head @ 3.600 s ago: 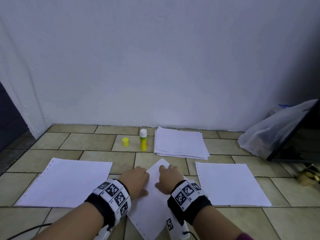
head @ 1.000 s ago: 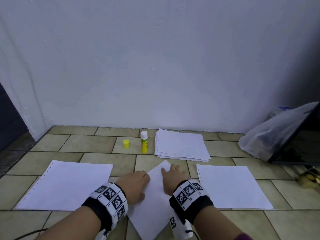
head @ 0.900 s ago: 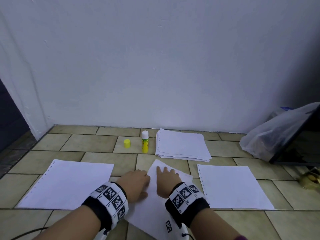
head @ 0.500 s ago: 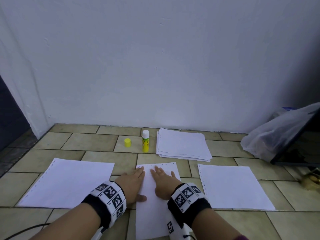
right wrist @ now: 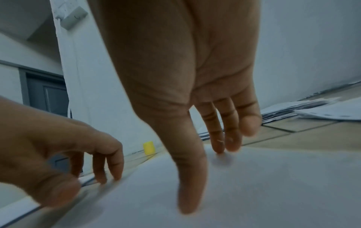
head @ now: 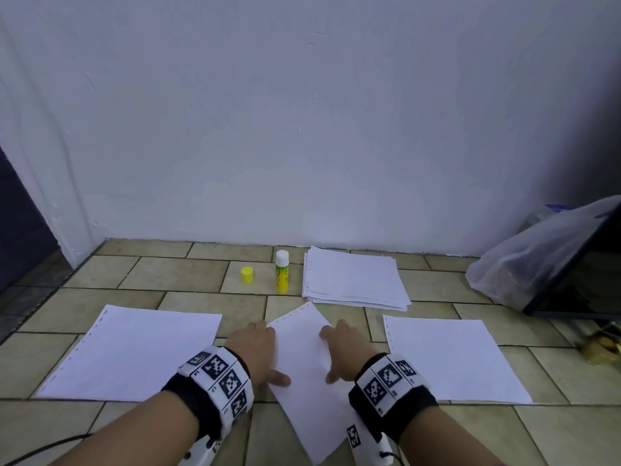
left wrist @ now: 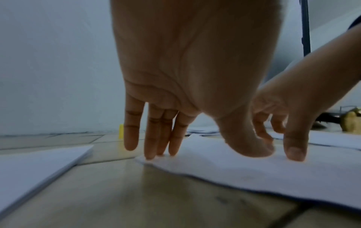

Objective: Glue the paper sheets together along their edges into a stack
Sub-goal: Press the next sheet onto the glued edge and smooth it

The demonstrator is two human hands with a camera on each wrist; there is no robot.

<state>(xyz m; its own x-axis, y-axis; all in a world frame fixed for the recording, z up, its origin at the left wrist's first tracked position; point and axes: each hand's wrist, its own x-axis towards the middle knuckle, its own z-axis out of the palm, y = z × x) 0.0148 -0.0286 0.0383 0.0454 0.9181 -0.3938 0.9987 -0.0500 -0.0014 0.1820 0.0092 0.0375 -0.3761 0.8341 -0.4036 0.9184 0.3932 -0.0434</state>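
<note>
A white sheet (head: 304, 361) with a punched edge lies tilted on the tiled floor in front of me. My left hand (head: 257, 348) presses its left edge with straight fingers (left wrist: 156, 138). My right hand (head: 341, 348) lies flat on its right side, fingers (right wrist: 220, 134) and thumb touching the paper (right wrist: 263, 185). Neither hand holds anything. More single sheets lie to the left (head: 134, 351) and to the right (head: 450, 358). Behind, a stack of paper (head: 353, 277) lies by the wall. An uncapped yellow glue stick (head: 281, 272) stands beside its yellow cap (head: 247, 275).
A white wall rises just behind the stack. A clear plastic bag (head: 537, 260) and a dark slanted panel (head: 578, 267) sit at the far right. A black cable (head: 40, 450) runs along the floor at the lower left.
Under both hands the middle sheet has turned: half a second ago it lay square to me, now its far edge slants up to the right. The hands have moved slightly apart.
</note>
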